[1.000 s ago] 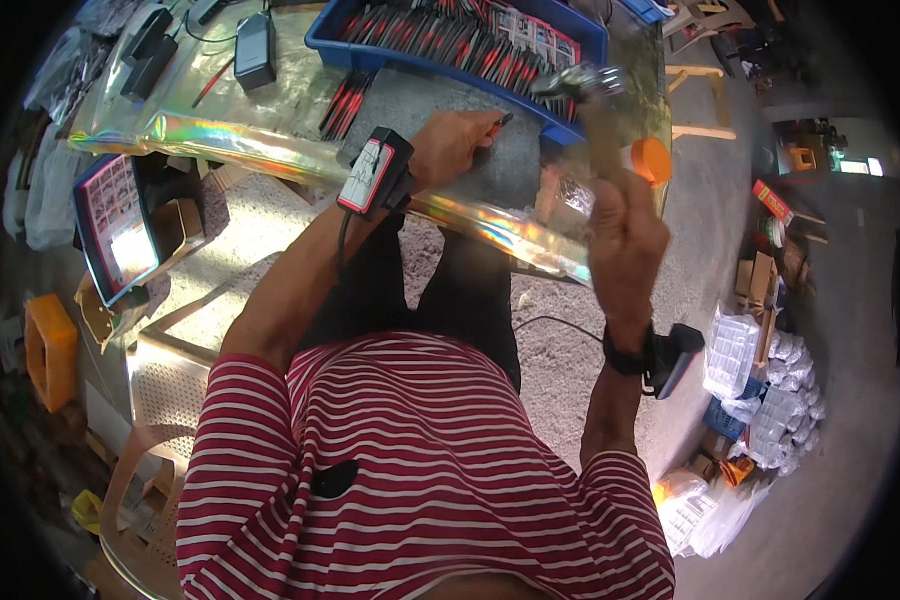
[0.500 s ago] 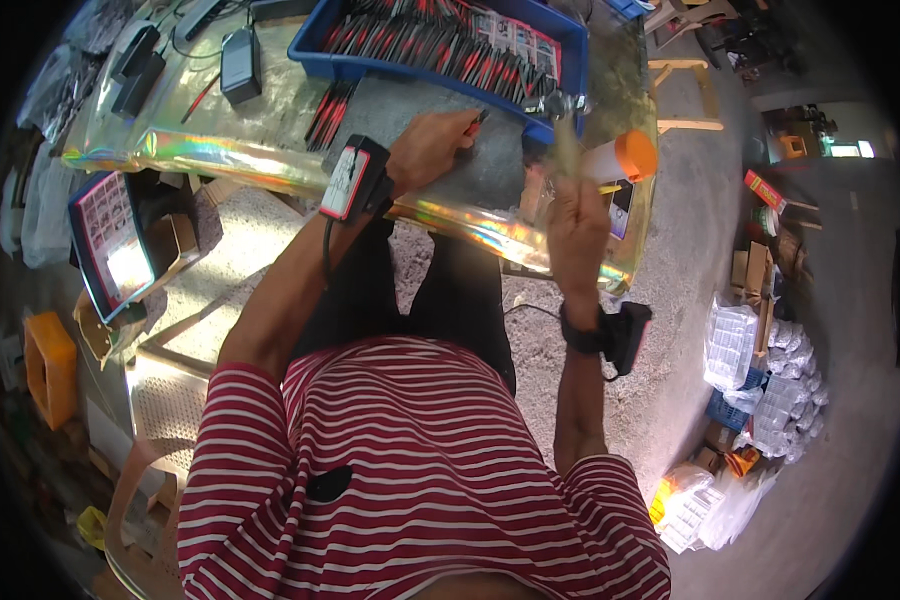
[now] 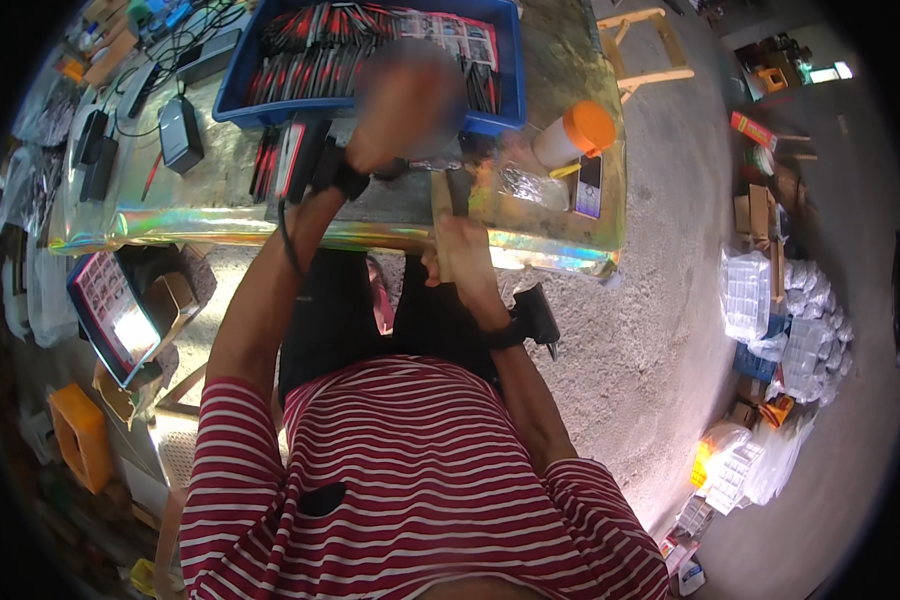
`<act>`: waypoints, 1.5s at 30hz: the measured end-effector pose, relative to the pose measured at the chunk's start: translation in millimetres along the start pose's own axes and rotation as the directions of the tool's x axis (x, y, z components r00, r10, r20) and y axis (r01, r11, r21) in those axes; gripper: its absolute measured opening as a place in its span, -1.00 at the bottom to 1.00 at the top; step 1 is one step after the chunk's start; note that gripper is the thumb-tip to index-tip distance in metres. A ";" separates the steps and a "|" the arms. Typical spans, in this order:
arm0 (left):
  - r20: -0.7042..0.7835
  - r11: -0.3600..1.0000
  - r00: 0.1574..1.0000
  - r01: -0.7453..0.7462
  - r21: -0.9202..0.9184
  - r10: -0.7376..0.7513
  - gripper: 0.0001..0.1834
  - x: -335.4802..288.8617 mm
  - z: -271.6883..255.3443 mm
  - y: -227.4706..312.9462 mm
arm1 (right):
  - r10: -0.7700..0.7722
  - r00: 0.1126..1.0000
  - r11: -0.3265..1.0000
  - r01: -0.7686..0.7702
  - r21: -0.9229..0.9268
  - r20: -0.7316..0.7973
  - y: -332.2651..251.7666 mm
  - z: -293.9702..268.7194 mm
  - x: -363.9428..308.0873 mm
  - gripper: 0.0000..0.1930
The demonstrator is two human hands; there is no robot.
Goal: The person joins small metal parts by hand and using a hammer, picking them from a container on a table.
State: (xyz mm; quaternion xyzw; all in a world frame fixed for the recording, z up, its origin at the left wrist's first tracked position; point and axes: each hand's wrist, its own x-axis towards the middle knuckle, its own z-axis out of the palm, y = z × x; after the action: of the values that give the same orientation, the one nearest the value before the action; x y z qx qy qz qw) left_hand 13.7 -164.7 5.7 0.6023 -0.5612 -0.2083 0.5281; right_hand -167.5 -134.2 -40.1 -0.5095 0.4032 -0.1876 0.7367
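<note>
My right hand [image 3: 464, 250] is wrapped round the wooden handle of a hammer [image 3: 444, 200]. The hammer's metal head lies low over the table's near part, just below my left hand. My left hand [image 3: 395, 110] is over the near side of a blue crate [image 3: 345, 112], and blur hides its fingers. Inside the crate stand many thin black-and-red pieces [image 3: 315, 75] in rows, with printed sheets at the right. A few more such pieces [image 3: 264, 165] lie on the table beside my left wrist.
On the table [image 3: 200, 200], covered in shiny film, lie black adapters [image 3: 180, 135] and cables at the left. A clear jar with an orange lid [image 3: 590, 128] stands at the right, near a small box [image 3: 588, 190]. Wrapped bundles [image 3: 810, 340] sit on the floor.
My right hand has come down and left with the hammer, from raised to low over the table. My left hand has moved up toward the crate. The whole view has shifted.
</note>
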 end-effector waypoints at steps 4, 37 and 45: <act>0.065 0.992 0.997 0.054 -0.117 -0.046 -0.82 31.7 20.3 -10.7 | -0.457 0.886 0.608 0.372 -0.701 0.074 3.9 -7.5 4.8 -0.66; -0.167 0.915 0.924 -0.291 0.281 0.345 -0.83 21.2 12.4 -32.6 | -0.727 0.687 0.270 0.266 -0.925 -0.015 27.7 -94.7 74.4 -0.96; -0.461 0.977 0.862 0.165 -0.134 -0.209 -0.85 -48.4 -75.0 -25.7 | -0.651 0.734 -0.039 0.224 -0.974 0.195 29.9 -104.0 76.5 -0.90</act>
State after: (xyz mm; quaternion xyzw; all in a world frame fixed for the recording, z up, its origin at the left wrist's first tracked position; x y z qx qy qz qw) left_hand 75.0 -96.0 -6.6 0.6621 -0.3444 -0.1307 0.6526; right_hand -206.9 -236.8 -114.1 -0.9167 0.3487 -0.1908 0.0401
